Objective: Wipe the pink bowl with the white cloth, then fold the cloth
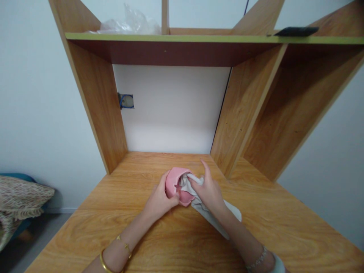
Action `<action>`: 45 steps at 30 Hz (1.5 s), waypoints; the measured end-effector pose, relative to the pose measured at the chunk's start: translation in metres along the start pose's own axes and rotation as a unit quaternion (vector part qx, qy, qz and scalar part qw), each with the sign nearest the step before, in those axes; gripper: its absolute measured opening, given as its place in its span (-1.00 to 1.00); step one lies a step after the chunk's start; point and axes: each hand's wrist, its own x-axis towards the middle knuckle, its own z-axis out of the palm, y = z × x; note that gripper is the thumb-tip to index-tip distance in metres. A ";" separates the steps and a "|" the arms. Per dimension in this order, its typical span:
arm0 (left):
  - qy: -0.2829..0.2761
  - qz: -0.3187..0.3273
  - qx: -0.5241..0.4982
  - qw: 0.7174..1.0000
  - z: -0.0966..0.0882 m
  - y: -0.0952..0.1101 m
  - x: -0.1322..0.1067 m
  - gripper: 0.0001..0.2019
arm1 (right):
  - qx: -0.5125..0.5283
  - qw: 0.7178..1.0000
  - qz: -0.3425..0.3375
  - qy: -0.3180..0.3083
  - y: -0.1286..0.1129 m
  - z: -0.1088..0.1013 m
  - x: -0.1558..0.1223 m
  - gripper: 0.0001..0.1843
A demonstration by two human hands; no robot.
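A hollow pink vessel, like a small bowl or pot with a notched rim (171, 181), is tilted on its side just above the desk, its opening turned to the right. My left hand (160, 199) grips it from the left, with the thumb at the rim. A light grey cloth (203, 206) is partly pushed into the opening. My right hand (209, 191) pinches the cloth at the mouth of the vessel, the index finger stretched out. The rest of the cloth trails under my right wrist onto the wood. The vessel's inside is partly hidden by the cloth.
The wooden desk (119, 212) spreads under both hands. Upright panels (96, 102) and a green-edged shelf (182, 37) frame the back. Clear plastic wrapping (129, 24) and a flat dark object (297, 31) lie on the shelf. A wall socket box (126, 101) stands exposed. A woven throw (22, 197) is at left.
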 end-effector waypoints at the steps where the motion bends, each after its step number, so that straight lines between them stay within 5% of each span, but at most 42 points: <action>1: 0.004 -0.032 -0.035 0.999 0.001 -0.002 0.002 -0.40 | 0.010 1.000 -0.004 -0.003 0.001 0.000 0.001 -0.24; 6: 0.064 -0.125 -0.190 0.972 -0.002 -0.014 0.013 -0.47 | -0.010 0.999 0.029 -0.025 0.012 -0.004 0.011 -0.27; 11: 0.123 -0.122 -0.284 0.943 -0.012 -0.018 0.020 -0.63 | -0.103 0.991 0.058 -0.060 0.035 -0.015 0.023 -0.36; 17: 0.117 -0.111 -0.333 0.929 -0.014 -0.018 0.021 -0.66 | -0.174 0.965 0.092 -0.172 0.061 -0.030 0.030 -0.55; 21: 0.103 -0.099 -0.349 0.926 -0.011 -0.016 0.020 -0.66 | -0.086 0.964 0.102 -0.231 0.056 -0.026 0.029 -0.69; 27: 0.083 -0.088 -0.362 0.925 -0.012 -0.010 0.018 -0.64 | 0.052 0.970 0.072 -0.226 0.025 0.006 0.013 -0.75; 29: 0.073 -0.080 -0.365 0.925 -0.013 -0.010 0.017 -0.62 | 0.190 0.942 0.085 -0.261 0.014 0.018 0.004 -0.70; 33: 0.057 -0.062 -0.367 0.926 -0.013 -0.011 0.015 -0.56 | 0.416 0.837 0.106 -0.339 -0.003 0.036 -0.010 -0.72; 37: 0.054 -0.059 -0.362 0.929 -0.012 -0.012 0.015 -0.53 | 0.447 0.865 0.071 -0.215 -0.008 0.036 -0.009 -0.80; 39: 0.051 -0.066 -0.357 0.930 -0.011 -0.012 0.015 -0.52 | 0.471 0.862 0.072 -0.171 -0.009 0.030 -0.006 -0.67; 42: 0.037 -0.082 -0.343 0.935 -0.008 -0.009 0.013 -0.46 | 0.479 0.855 0.077 -0.184 -0.012 0.019 -0.004 -0.44; 45: 0.011 -0.079 -0.317 0.945 -0.004 -0.007 0.011 -0.37 | 0.439 0.875 0.064 -0.192 -0.016 0.015 -0.007 -0.33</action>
